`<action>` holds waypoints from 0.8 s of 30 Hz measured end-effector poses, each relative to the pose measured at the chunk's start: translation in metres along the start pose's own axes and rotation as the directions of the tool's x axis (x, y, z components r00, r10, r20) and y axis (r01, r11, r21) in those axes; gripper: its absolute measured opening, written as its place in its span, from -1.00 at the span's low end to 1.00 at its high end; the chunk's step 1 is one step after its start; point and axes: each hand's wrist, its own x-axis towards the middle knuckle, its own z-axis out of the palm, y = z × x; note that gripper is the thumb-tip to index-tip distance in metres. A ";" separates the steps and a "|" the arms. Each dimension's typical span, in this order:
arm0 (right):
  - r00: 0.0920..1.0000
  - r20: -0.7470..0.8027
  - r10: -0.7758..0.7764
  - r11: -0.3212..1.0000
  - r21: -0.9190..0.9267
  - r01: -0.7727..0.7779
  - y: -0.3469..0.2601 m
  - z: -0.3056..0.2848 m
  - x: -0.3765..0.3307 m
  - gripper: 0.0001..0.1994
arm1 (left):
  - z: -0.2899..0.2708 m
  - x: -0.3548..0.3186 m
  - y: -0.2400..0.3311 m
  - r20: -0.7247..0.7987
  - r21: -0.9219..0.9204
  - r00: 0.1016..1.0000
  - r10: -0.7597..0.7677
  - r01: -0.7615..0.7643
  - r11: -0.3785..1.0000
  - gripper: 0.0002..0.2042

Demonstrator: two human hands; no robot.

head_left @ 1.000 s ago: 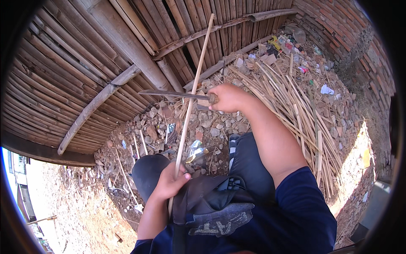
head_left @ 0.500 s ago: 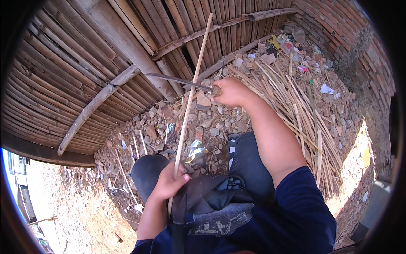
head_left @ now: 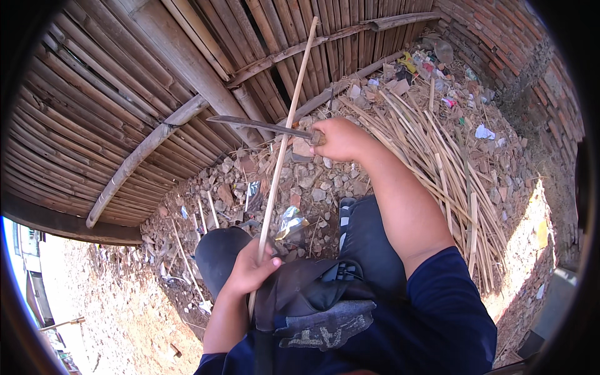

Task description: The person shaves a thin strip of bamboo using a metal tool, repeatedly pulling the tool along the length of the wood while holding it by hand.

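A long pale bamboo strip (head_left: 287,134) slants up and away from my lap, its far end in front of the bamboo wall. My left hand (head_left: 251,267) is closed round its lower part, close to my left knee. In my right hand (head_left: 338,139) is the short wooden handle of a machete (head_left: 262,125), fingers wrapped round it. The dark blade points left and crosses the strip at about its middle; whether it touches the strip I cannot tell. A dark cloth (head_left: 306,290) covers my lap under the strip's near end.
To the right lies a pile of split bamboo strips (head_left: 437,169) on rubble. A bamboo wall (head_left: 125,119) leans over the far left side, and a brick wall (head_left: 494,40) stands far right. Stones, scraps of litter and a shiny wrapper (head_left: 290,223) lie before my knees.
The machete's blade has tilted, its tip now slightly lower and farther left. My right hand has barely shifted. The left hand and the bamboo strip stay almost where they were.
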 end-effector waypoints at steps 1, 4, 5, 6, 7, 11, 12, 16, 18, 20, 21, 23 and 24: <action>0.998 -0.055 0.016 1.000 0.026 -0.014 0.002 0.000 0.000 -0.49 | 0.001 0.000 0.001 0.003 -0.028 1.000 -0.003 0.003 1.000 -0.73; 1.000 -0.012 0.014 1.000 -0.010 -0.014 0.000 -0.001 0.002 -0.51 | 0.000 0.000 0.000 0.003 0.003 1.000 0.006 -0.006 1.000 -0.73; 1.000 -0.011 0.015 1.000 -0.010 -0.015 -0.002 -0.001 0.002 -0.51 | 0.000 0.000 0.000 0.003 0.003 1.000 0.005 -0.005 1.000 -0.73; 0.998 0.066 0.003 0.999 -0.049 0.000 -0.007 -0.002 0.001 -0.49 | 0.000 0.000 0.000 0.003 0.003 1.000 0.003 -0.003 1.000 -0.73; 0.990 0.143 -0.006 0.996 -0.086 0.018 -0.012 -0.003 0.000 -0.46 | 0.000 -0.001 -0.001 0.002 0.003 1.000 0.000 0.000 1.000 -0.73; 0.969 0.245 -0.031 0.992 -0.111 0.059 -0.020 -0.004 -0.002 -0.46 | -0.004 -0.001 -0.005 0.004 0.070 1.000 0.015 -0.015 0.997 -0.73; 0.976 0.216 -0.029 0.994 -0.093 0.050 -0.016 -0.003 -0.001 -0.48 | -0.003 0.000 -0.001 0.005 0.051 1.000 0.003 -0.003 0.999 -0.73; 0.999 0.039 0.034 0.997 -0.065 -0.032 -0.005 -0.003 0.001 -0.51 | 0.003 0.000 0.006 0.007 -0.040 1.000 -0.016 0.016 0.999 -0.73; 0.997 0.017 0.071 0.996 -0.047 -0.070 -0.006 -0.007 0.000 -0.51 | 0.002 0.000 0.005 0.006 -0.041 1.000 -0.016 0.017 0.999 -0.73; 0.994 -0.004 0.108 0.994 -0.027 -0.108 -0.009 -0.010 -0.002 -0.52 | 0.001 0.000 0.001 0.007 -0.041 1.000 -0.018 0.018 0.999 -0.73; 0.997 0.035 0.070 0.996 -0.065 -0.067 -0.012 -0.009 -0.002 -0.51 | -0.001 0.000 -0.001 0.005 -0.014 1.000 -0.016 0.017 1.000 -0.73; 0.997 0.073 0.033 0.995 -0.102 -0.026 -0.020 -0.009 -0.006 -0.51 | -0.002 0.001 -0.001 0.004 0.013 1.000 -0.013 0.013 1.000 -0.73; 0.989 0.150 -0.001 0.991 -0.131 0.021 -0.027 -0.006 -0.008 -0.50 | -0.001 0.000 0.000 -0.004 0.001 1.000 -0.018 0.018 1.000 -0.73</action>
